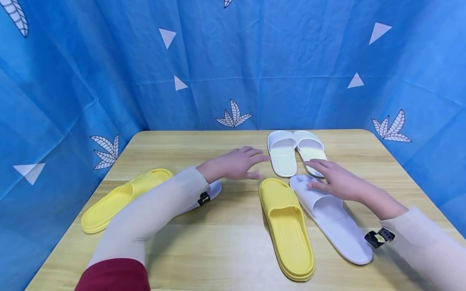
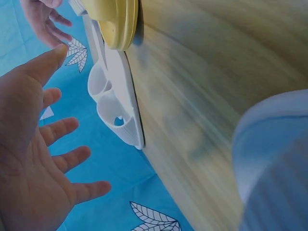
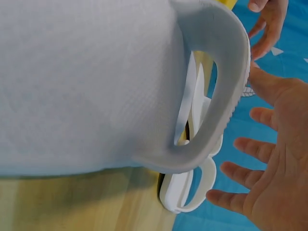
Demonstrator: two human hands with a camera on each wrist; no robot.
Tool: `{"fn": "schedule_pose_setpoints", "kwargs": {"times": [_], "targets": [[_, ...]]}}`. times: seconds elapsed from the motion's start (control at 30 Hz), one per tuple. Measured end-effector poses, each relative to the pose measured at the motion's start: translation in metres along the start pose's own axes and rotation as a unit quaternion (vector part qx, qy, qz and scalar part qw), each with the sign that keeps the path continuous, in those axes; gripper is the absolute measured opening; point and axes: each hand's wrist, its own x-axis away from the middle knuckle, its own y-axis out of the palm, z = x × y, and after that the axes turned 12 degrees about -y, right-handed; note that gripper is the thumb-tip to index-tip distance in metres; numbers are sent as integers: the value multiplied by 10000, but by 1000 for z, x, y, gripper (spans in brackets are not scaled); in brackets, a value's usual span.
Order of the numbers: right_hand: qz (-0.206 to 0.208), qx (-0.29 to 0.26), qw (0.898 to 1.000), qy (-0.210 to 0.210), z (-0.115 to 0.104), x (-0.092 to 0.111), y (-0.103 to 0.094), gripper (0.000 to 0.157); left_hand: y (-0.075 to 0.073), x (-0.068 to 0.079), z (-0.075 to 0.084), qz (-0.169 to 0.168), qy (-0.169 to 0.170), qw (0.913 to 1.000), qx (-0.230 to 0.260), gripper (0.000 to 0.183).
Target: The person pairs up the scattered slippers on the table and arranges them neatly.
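My left hand (image 1: 238, 163) hovers over the middle of the table with its fingers spread, holding nothing. Just beyond its fingertips is a pair of white slippers (image 1: 284, 157), side by side at the back. Over the strap of a pale lilac-white slipper (image 1: 342, 234) I hold my right hand (image 1: 338, 182), fingers extended; in the right wrist view the palm (image 3: 284, 154) is apart from that slipper. A yellow slipper (image 1: 291, 238) lies beside it. Another yellow slipper (image 1: 109, 206) sits at the left, and a pale slipper (image 1: 215, 189) is mostly hidden under my left forearm.
All the slippers lie on a light wooden table (image 1: 225, 250). Blue curtains (image 1: 233, 60) with white leaf and triangle prints hang behind it and along both sides. Black straps (image 1: 379, 237) are fastened at the wrists.
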Motion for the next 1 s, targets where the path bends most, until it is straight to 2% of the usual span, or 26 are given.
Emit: {"fn": "schedule_pose_setpoints", "kwargs": {"times": [0.37,0.53,0.7,1.0], "targets": [[16,-78,9999,93,-14,15,7,77,6,28,-16,247,32,9997,-80,69],[118,133,9998,59,-17,22,11,76,10,39,-22,78,1,9998,-167,69],[139,275,9995,-27,-21,29,15,79,14,51,-27,126,96,9996,-244,67],[126,538,9981,-264,-26,40,21,78,22,75,-35,-79,-134,9987,-491,70]]}}
